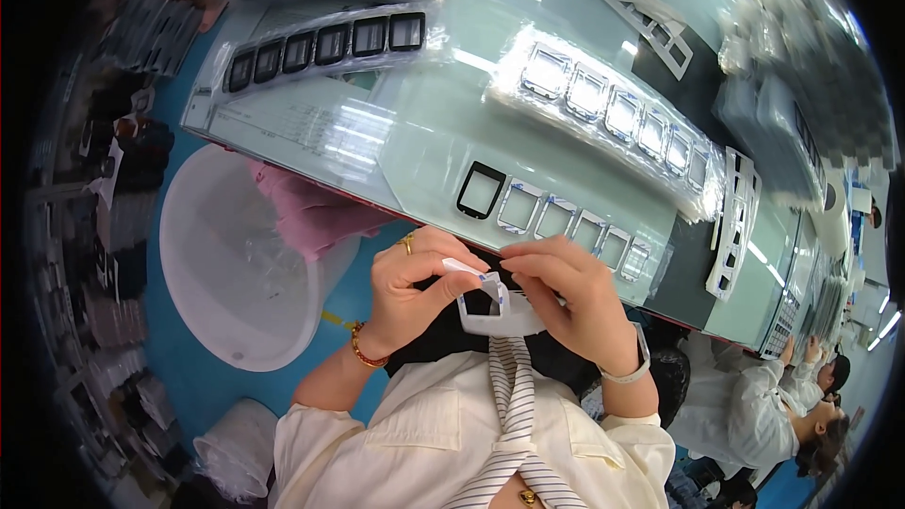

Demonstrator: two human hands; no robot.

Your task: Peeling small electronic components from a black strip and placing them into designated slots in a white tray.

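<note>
Gap between tray (514,85) and frames (571,222)

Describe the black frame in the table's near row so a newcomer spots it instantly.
Find the pale, glossy table. In the single row along its near edge, the black frame lies at the left end. Its dark border sets it apart from the whitish-bordered neighbours.

Factory workshop: long glossy bench (415,123), small frames (539,214) in row, stacked plastic trays (775,137), co-workers (765,407) alongside.
</note>
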